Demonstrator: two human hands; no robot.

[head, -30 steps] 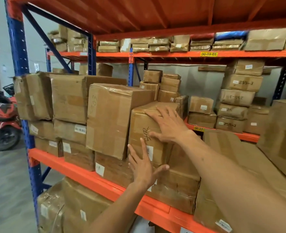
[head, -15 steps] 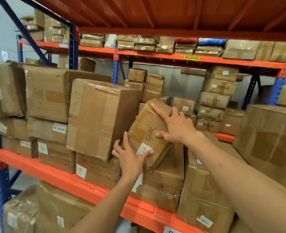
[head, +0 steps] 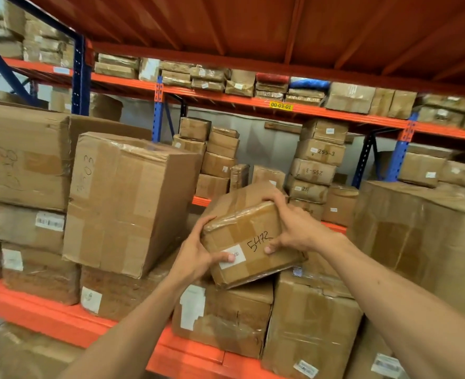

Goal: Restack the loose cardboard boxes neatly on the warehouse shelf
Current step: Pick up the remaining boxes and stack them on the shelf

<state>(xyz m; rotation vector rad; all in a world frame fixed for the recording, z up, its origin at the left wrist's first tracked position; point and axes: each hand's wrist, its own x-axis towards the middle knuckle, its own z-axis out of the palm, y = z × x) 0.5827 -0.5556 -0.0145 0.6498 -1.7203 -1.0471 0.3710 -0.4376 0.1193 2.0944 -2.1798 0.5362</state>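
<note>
- Box marked 5472: tilted, gripped from both sides, lower edge on a taped carton on the shelf.
- Left hand clamped on its left edge, thumb on the white label.
- Right hand curled over the top right corner.
- Big box marked 4503 just to the left.

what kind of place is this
Most likely a warehouse or stockroom. Orange and blue pallet racking carries a yellow location tag reading 00-03-01, and the shelves are packed with taped cardboard boxes bearing handwritten numbers and printed labels.
</note>
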